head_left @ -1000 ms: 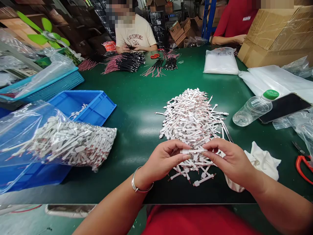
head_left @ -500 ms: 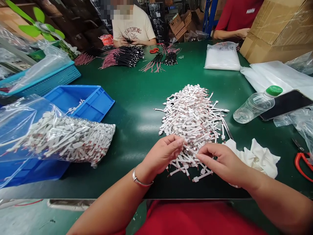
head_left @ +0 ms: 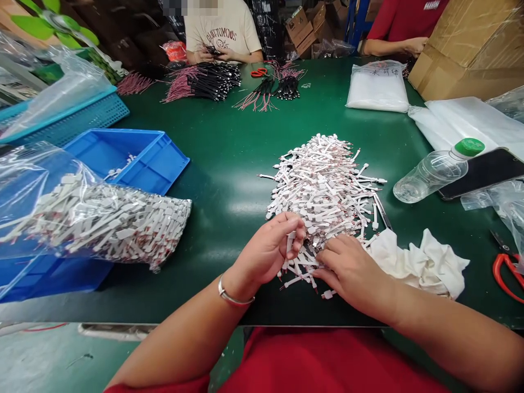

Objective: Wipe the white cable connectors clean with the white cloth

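The worktop (head_left: 229,164) carries the strip pile (head_left: 323,180), 12 o'clock of both hands; left hand (head_left: 266,256) fingers clamped on one white strip (head_left: 290,244); right hand (head_left: 352,273) fingers pressed into the pile's 6 o'clock edge, grip indeterminate; risk: a wrist sweep may push loose strips (head_left: 328,295) off the edge.

Pile of white strips (head_left: 323,180): thin flat pcs w/ a wider tab at one end & short red wire tips, heaped criss-cross in a loose mound at mid desk (head_left: 229,164), w/ a few strays at the near edge. One strip (head_left: 290,244) stands approx. upright in the curled left grip (head_left: 270,251). The right grip (head_left: 347,267) lies flat on the pile's near edge.
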Available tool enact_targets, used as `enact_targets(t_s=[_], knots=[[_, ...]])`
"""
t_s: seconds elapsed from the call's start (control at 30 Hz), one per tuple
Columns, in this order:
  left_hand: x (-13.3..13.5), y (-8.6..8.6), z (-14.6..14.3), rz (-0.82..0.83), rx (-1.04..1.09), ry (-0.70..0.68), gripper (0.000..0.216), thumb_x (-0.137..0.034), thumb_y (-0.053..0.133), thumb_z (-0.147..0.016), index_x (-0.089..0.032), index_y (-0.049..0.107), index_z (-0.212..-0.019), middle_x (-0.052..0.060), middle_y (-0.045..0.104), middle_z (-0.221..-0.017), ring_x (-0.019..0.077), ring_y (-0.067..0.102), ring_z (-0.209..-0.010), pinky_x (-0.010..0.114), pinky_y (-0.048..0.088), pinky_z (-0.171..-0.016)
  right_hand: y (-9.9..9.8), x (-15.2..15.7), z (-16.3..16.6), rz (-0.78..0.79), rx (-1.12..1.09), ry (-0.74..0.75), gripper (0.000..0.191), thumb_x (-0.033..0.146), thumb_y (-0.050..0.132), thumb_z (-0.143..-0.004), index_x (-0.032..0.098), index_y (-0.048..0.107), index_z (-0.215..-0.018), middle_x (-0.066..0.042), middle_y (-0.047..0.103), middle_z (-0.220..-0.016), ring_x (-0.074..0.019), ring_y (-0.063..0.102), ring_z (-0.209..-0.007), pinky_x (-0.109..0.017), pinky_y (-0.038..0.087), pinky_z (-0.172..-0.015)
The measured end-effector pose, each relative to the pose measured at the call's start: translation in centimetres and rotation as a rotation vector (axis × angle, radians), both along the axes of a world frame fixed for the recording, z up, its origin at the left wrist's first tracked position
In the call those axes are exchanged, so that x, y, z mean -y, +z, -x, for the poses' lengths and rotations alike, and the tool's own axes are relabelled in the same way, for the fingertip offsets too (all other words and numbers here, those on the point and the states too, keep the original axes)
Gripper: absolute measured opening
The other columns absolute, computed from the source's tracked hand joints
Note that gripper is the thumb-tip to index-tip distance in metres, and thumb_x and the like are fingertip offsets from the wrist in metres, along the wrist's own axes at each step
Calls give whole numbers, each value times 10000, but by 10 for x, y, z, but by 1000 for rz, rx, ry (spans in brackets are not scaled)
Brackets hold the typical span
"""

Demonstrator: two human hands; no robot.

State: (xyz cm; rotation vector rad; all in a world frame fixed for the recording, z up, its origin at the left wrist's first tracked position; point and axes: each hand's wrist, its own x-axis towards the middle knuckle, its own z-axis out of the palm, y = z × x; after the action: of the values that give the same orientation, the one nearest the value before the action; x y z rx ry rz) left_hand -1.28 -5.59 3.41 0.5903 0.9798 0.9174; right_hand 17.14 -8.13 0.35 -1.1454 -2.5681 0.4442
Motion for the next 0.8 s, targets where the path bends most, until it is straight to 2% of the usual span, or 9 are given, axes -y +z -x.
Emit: enact_targets(t_s=[0.13,0.33,0.43,0.5,0.63,0.8], knots=[[1,2,1,-57,-61,29,300,-366,735,-688,-142,539,-726,-30,523,-611,34,418,-448,131,211,-361,-3,-1,3,-24,-26,-8,162,229,550,-900,172,619,-765,-55,586,-796,-211,491,-806,-346,370,-749],[2,0,4,-213,-151,59,288,-379,707,-741,-147,537,-735,-33,513,-632,30,369,-482,150,254,-428,14,-10,-19,-122,-209,-44,103,206,547,-902,170,625,-845,-53,615,-796,-194,536,-787,-342,391,-755],[3,-1,7,-331,-260,-4,225,-362,654,-804,-151,576,-800,-15,525,-700,52,420,-563,168,338,-510,23,-13,-31,-202,-313,-90,37,191,596,-871,189,633,-872,-49,640,-825,-189,565,-798,-346,411,-775],[5,-2,8,-410,-332,-72,211,-327,676,-792,-156,602,-891,-1,538,-771,76,467,-651,187,386,-589,26,-14,-36,-222,-367,-112,49,180,621,-853,202,634,-894,-44,644,-828,-189,575,-803,-347,426,-767],[8,-5,7,-493,-386,-221,385,-274,744,-724,-183,602,-1070,13,558,-887,81,471,-665,211,400,-602,24,-14,-37,-237,-442,-114,92,167,640,-839,204,629,-922,-41,635,-823,-187,579,-802,-345,450,-744],[10,-5,6,-515,-420,-231,233,-248,697,-765,-145,655,-970,42,633,-869,114,537,-738,235,432,-669,24,-14,-36,-246,-463,-116,102,152,641,-838,201,626,-926,-41,636,-824,-180,579,-807,-334,468,-735]])
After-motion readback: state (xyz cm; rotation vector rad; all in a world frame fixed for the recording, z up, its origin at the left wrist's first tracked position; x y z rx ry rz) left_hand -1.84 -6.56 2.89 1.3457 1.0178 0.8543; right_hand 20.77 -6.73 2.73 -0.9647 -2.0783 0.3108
